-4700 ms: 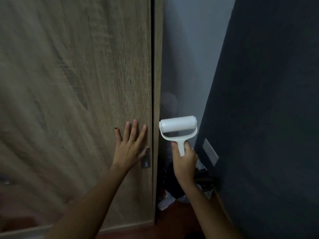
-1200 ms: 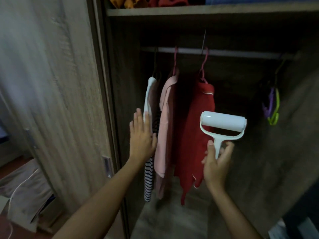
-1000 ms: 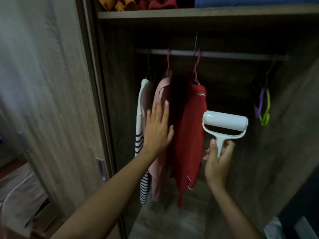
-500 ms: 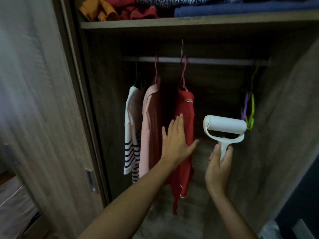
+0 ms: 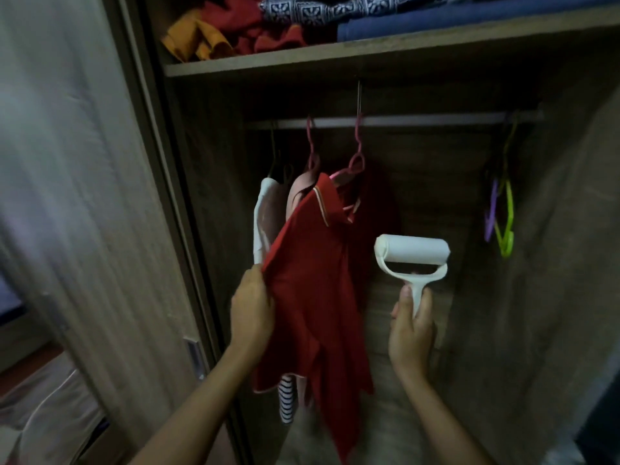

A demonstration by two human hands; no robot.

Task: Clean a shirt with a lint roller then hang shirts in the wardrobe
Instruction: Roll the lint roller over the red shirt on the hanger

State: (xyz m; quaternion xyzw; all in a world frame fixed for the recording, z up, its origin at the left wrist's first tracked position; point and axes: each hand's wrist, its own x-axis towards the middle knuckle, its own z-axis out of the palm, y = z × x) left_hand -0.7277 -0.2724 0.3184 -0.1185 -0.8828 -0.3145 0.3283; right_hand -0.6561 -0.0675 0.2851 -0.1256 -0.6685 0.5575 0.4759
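Observation:
A red shirt [image 5: 312, 283] hangs on a pink hanger [image 5: 355, 159] from the wardrobe rail [image 5: 419, 121]. My left hand [image 5: 251, 307] grips its left edge and pulls the fabric out toward me. My right hand [image 5: 411, 325] holds the handle of a white lint roller [image 5: 412, 255], upright and just right of the shirt, not touching it. Behind the red shirt hang a pale pink shirt [image 5: 298, 189] and a white striped shirt [image 5: 265, 223], mostly hidden.
The sliding wardrobe door [image 5: 84, 196] stands at the left. A shelf [image 5: 369, 53] above the rail carries folded clothes. Purple and green empty hangers [image 5: 501, 226] hang at the rail's right end. The rail between them and the shirts is bare.
The door was slid open and the wardrobe came into view. My left hand moved across the hanging shirts and took hold of the red one, turning it outward. The roller stayed beside it.

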